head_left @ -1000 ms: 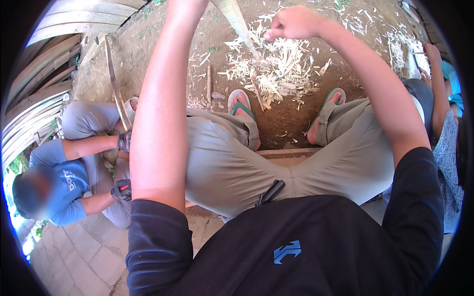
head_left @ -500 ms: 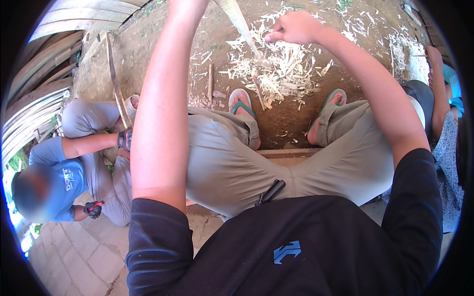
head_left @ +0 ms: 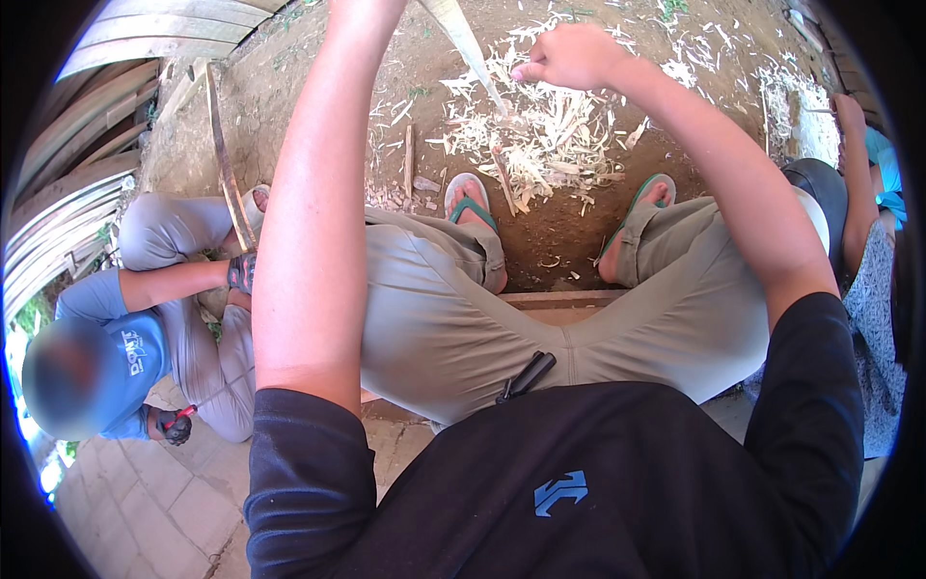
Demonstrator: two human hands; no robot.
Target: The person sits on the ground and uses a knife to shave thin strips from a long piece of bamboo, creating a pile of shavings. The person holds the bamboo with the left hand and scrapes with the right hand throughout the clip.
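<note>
My left forearm (head_left: 323, 193) stretches up to the top edge, where the picture cuts off the hand. A long pale wooden strip (head_left: 463, 43) slants down from that edge, between my arms, to a tip over the shavings. Right of the strip, apart from it, is my right hand (head_left: 576, 58), with fingers curled closed and the thumb toward the strip. What it holds, if anything, is hidden. Curly wood shavings (head_left: 559, 145) lie below that hand, around my sandalled feet.
On the left a seated person (head_left: 135, 318) with gloved hands holds a long wooden stick (head_left: 224, 154) and a red-handled tool (head_left: 178, 416). Another person (head_left: 854, 164) sits at the right edge. Stacked planks (head_left: 87, 125) line the left side. A dark clip-like object (head_left: 526, 374) rests at my waist.
My right hand has shifted slightly. The person on the left has moved the hand with the red-handled tool a little down and left. The wooden strip looks unchanged.
</note>
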